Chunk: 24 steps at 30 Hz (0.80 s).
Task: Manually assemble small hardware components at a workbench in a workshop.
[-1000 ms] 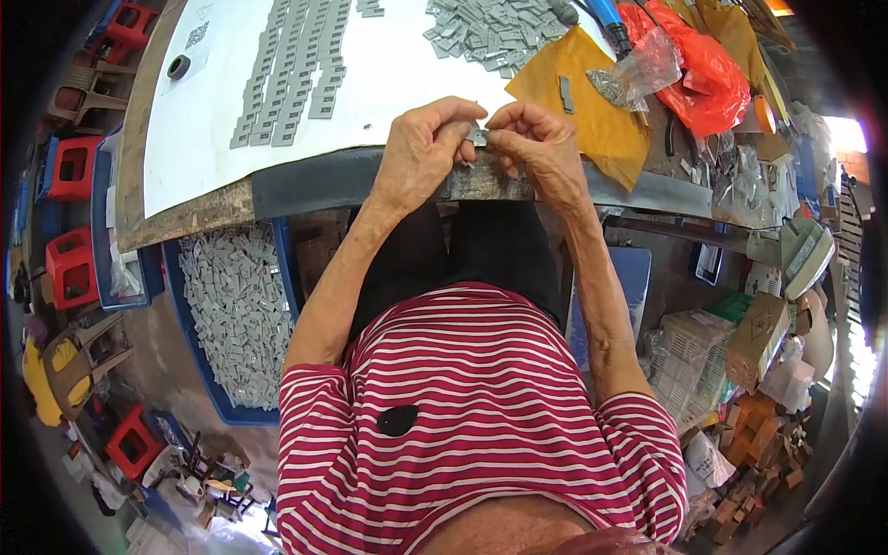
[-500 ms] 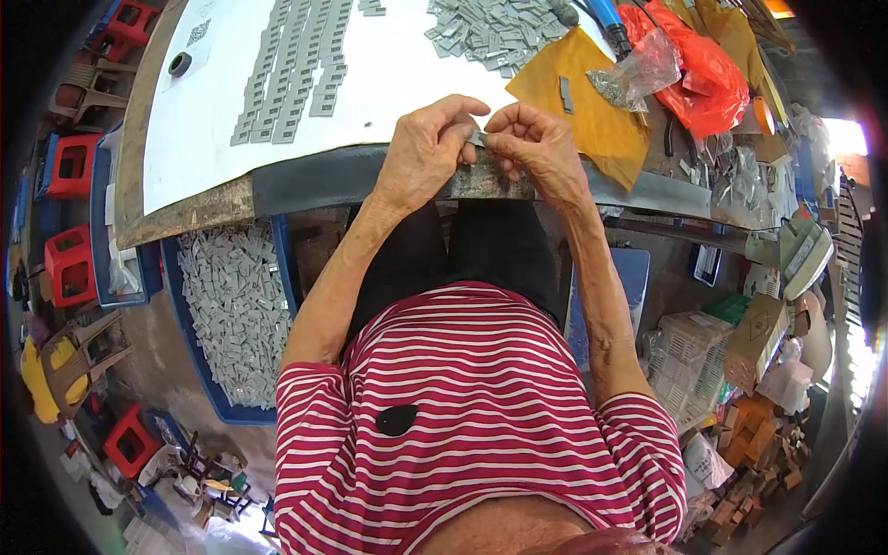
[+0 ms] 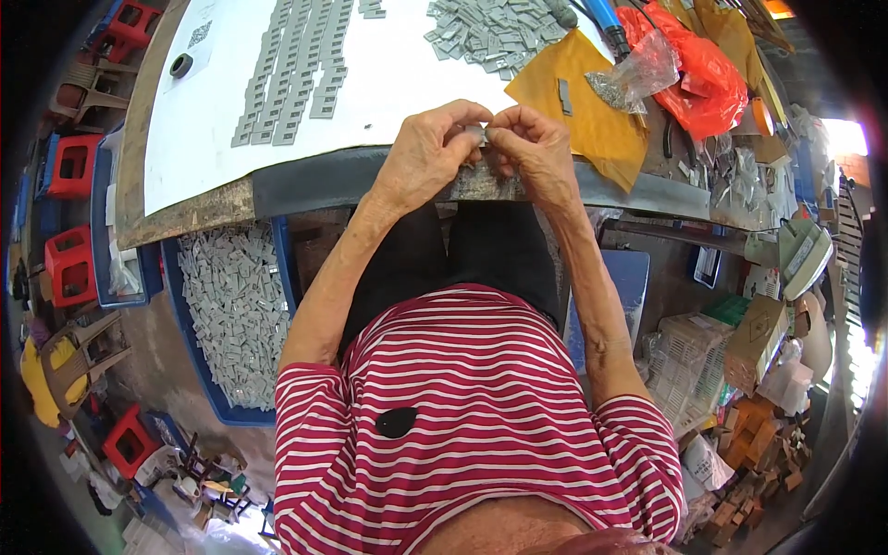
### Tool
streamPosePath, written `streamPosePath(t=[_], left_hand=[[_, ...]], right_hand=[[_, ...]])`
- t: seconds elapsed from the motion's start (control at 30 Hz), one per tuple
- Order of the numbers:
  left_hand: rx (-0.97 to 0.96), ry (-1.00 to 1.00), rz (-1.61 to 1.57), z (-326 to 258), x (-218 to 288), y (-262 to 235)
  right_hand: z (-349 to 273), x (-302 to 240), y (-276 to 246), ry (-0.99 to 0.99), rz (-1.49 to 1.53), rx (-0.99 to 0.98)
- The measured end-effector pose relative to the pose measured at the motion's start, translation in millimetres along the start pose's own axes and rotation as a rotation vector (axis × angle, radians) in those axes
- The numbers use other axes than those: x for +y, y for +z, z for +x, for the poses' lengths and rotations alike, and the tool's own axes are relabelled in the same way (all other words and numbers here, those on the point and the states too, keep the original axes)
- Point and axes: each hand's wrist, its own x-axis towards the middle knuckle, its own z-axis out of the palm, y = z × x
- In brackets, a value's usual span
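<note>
- The left hand (image 3: 421, 159) is pinching narrowly, its thumb and forefinger meeting at a small grey piece (image 3: 481, 136); its other fingers are curling beneath, probably for support.
- The right hand (image 3: 541, 153) is closing its thumb and forefinger on the piece's other side, so the two pinches are apparently steadying it between them. The fingertips are hiding most of it, so whether a second part is being held too, one cannot tell.
- The piece is sitting between both hands above the table's near edge, where a dark strip (image 3: 314, 180) is covering the wood; the forearms are reaching up from below, likely keeping the work close to the body.
- Just right of the hands, brown paper (image 3: 601, 139) is lying on the table and bearing a single grey strip (image 3: 564, 96), seemingly apart from the others.
- Beyond, a loose heap of grey pieces (image 3: 495, 35) is resting on the white sheet (image 3: 199, 129), whose pale surface is probably making them easy to see.
- Farther left, neat rows of grey pieces (image 3: 294, 74) are lying edge to edge, apparently keeping them separate from the heap.
- Below the table, a blue bin (image 3: 196, 356) is holding many more grey pieces.
</note>
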Motion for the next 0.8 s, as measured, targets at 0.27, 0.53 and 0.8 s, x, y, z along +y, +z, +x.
streamPosePath(t=[0.27,0.53,0.8], left_hand=[[0.112,0.342,0.533,6,2,-6],[0.205,0.312,0.629,22,-4,-32],[0.412,0.280,0.786,70,-35,-81]], right_hand=[[11,-6,2,0.014,0.012,-0.004],[21,-3,7,0.004,0.071,0.030],[7,21,13,-0.229,-0.288,0.106]])
